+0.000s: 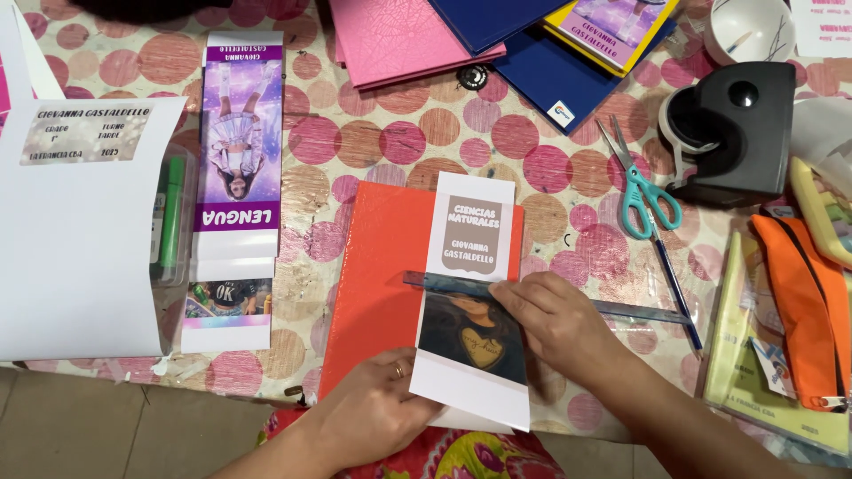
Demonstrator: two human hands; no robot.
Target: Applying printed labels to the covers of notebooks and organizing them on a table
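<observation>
Orange glossy hard-cover notebook (377, 284): lies flat at the near edge of the bench (461, 142), which wears a cloth of pink and brown dots. A long white paper label strip with a grey-brown title panel and a dark portrait picture (470, 293) lies lengthwise over the cover's right half, its lower end overhanging the near edge; whether it is stuck down cannot be told, so the fitting appears part done.

Clear bluish plastic ruler (550, 300): laid across the strip, running toward the right edge.

Right hand (555, 324): fingers (519, 297) extended and flat, pressing ruler and strip, gripping nothing.

Left hand (377, 408): fingers curled loosely, pinching the strip's lower left edge.

Second strip, purple and white (235, 177): toward the left edge, untouched. Teal-handled scissors (641, 191): toward the right edge.
</observation>
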